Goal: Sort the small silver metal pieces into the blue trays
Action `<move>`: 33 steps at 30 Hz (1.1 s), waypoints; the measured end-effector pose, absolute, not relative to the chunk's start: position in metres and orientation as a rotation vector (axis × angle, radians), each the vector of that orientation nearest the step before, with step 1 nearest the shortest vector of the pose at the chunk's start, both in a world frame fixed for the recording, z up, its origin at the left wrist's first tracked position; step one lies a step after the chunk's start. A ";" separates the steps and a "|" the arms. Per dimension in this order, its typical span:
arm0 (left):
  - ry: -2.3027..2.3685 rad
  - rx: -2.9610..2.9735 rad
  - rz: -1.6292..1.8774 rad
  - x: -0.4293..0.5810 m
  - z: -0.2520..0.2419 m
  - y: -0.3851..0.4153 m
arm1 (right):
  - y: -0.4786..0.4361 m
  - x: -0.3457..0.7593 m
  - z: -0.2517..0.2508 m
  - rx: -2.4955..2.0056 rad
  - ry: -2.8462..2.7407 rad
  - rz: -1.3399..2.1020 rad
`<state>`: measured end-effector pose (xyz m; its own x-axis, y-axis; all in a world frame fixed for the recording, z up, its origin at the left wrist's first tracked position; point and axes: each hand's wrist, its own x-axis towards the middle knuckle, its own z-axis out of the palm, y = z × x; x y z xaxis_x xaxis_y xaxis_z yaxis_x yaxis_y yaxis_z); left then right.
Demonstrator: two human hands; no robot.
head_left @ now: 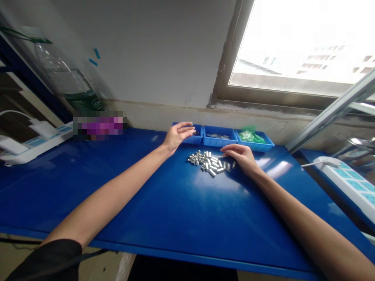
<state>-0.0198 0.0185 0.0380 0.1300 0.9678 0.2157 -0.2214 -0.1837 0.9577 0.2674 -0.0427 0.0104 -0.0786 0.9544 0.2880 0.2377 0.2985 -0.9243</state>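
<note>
My left hand [178,136] is over the left blue bin [198,139], its fingers stretched out and somewhat apart; nothing shows in them. The bin holds small dark parts, partly hidden by the hand. Just right of the loose metal parts, my right hand [241,156] hovers low over the table with its fingertips and thumb drawn together. Whatever they may hold is too small to make out. Between the hands lie a pile of short metal fittings [197,157] and several longer silvery metal pieces [215,166]. One such piece [233,164] lies apart, below the right fingers.
Along the wall, a middle blue bin [221,142] holds metal pieces and a right blue bin [259,147] holds green plastic packets. Power strips [38,142] sit at the left and right sides. A large bottle [67,78] stands back left. A metal bar [328,113] slants at right.
</note>
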 end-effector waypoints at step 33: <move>0.978 2.189 0.879 -0.019 0.029 0.009 | -0.044 0.261 0.004 -1.114 -2.020 0.426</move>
